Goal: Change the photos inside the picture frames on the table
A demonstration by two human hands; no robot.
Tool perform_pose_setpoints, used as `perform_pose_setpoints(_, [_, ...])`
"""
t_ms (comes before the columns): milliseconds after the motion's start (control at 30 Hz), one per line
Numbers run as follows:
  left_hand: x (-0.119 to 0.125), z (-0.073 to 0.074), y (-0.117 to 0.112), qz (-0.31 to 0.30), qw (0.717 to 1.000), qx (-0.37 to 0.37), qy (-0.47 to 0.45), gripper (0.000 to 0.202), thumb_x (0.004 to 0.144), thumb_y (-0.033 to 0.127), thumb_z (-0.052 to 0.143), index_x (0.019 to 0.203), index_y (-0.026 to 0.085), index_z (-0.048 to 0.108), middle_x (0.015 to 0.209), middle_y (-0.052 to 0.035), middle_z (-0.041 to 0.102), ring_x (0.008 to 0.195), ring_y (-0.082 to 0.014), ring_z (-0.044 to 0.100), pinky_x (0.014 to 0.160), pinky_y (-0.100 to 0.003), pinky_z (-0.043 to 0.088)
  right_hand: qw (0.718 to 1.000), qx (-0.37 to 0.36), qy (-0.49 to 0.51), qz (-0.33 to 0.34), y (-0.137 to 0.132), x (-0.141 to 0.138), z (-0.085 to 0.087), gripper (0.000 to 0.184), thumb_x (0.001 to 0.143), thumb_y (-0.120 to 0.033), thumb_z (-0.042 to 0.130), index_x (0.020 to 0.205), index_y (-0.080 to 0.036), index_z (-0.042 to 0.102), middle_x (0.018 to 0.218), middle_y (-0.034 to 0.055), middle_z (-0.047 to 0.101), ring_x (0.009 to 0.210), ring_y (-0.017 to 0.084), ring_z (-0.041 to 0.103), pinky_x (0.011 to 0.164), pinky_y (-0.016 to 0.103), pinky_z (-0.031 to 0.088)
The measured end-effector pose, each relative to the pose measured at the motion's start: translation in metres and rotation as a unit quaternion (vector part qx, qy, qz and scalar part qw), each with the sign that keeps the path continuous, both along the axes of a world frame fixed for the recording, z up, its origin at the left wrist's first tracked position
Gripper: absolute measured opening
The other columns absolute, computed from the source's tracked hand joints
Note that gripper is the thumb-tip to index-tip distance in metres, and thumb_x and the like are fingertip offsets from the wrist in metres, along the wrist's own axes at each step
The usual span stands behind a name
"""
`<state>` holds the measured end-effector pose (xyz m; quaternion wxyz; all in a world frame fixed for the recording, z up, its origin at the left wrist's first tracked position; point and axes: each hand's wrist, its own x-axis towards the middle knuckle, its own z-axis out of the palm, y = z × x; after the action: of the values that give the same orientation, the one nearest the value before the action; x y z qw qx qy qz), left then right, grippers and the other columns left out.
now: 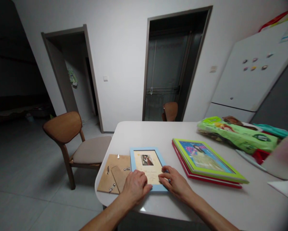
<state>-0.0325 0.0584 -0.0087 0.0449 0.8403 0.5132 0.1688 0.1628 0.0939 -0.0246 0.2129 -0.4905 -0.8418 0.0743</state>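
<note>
A light blue picture frame lies flat near the table's front edge, with a cream sheet and a small photo inside. My left hand rests over its lower left corner, fingers curled and thumb on the bottom border. On the right border, my right hand has its fingers bent around the edge, the tips reaching over the sheet. A brown backing board with several metal clips and a stand flap lies to the left, partly hidden by my left hand and touching or just under the frame.
On the right, a green picture frame is stacked on a red frame. Behind them lie a green plastic package and other items on the white table. A wooden chair stands left; a white fridge stands back right.
</note>
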Motion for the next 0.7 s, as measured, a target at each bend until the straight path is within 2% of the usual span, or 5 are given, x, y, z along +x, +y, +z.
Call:
perform_pose_setpoints(133, [-0.035, 0.007, -0.009, 0.002, 0.998, -0.006, -0.057, 0.026, 0.070, 0.026, 0.055, 0.095, 0.020, 0.053, 0.110, -0.0033, 0.052, 0.104, -0.0171, 0.044, 0.091, -0.032, 0.033, 0.999, 0.028, -0.022, -0.020, -0.010, -0.010, 0.010, 0.032, 0.079, -0.038, 0.037, 0.080, -0.023, 0.065, 0.093, 0.0083, 0.054, 0.084, 0.019, 0.051, 0.073, 0.033, 0.041])
perform_pose_setpoints(233, [-0.088, 0.004, -0.019, 0.101, 0.992, -0.039, -0.071, 0.055, 0.063, 0.024, 0.058, 0.115, 0.018, 0.041, 0.128, -0.0085, 0.037, 0.119, -0.0214, 0.029, 0.098, -0.039, 0.023, 0.999, 0.051, 0.007, -0.001, -0.025, -0.037, 0.019, 0.031, 0.078, -0.038, 0.038, 0.092, -0.021, 0.061, 0.099, 0.0099, 0.053, 0.088, 0.020, 0.048, 0.075, 0.034, 0.038])
perform_pose_setpoints(367, [-0.141, -0.007, -0.033, 0.202, 0.969, -0.112, -0.086, 0.063, 0.060, 0.030, 0.058, 0.118, 0.014, 0.038, 0.131, -0.0115, 0.031, 0.120, -0.0231, 0.027, 0.099, -0.037, 0.023, 0.998, 0.014, 0.002, 0.057, -0.042, -0.097, 0.027, 0.030, 0.075, -0.039, 0.044, 0.096, -0.023, 0.056, 0.090, 0.0067, 0.056, 0.086, 0.020, 0.046, 0.075, 0.034, 0.033])
perform_pose_setpoints(533, [-0.146, -0.022, -0.046, 0.220, 0.965, -0.096, -0.103, 0.061, 0.061, 0.026, 0.057, 0.118, 0.014, 0.039, 0.131, -0.0100, 0.031, 0.121, -0.0224, 0.024, 0.100, -0.036, 0.022, 0.999, -0.004, -0.033, 0.037, -0.042, -0.153, 0.021, 0.038, 0.062, -0.036, 0.057, 0.095, -0.019, 0.053, 0.089, 0.0092, 0.054, 0.087, 0.024, 0.043, 0.077, 0.038, 0.029])
perform_pose_setpoints(700, [-0.137, -0.025, -0.051, 0.183, 0.977, -0.040, -0.100, 0.053, 0.067, 0.026, 0.055, 0.117, 0.016, 0.040, 0.126, -0.0102, 0.039, 0.118, -0.0211, 0.031, 0.098, -0.038, 0.026, 0.998, -0.024, 0.048, 0.042, -0.041, -0.161, 0.012, 0.047, 0.061, -0.022, 0.053, 0.107, -0.018, 0.046, 0.093, 0.0086, 0.051, 0.088, 0.022, 0.044, 0.077, 0.033, 0.032])
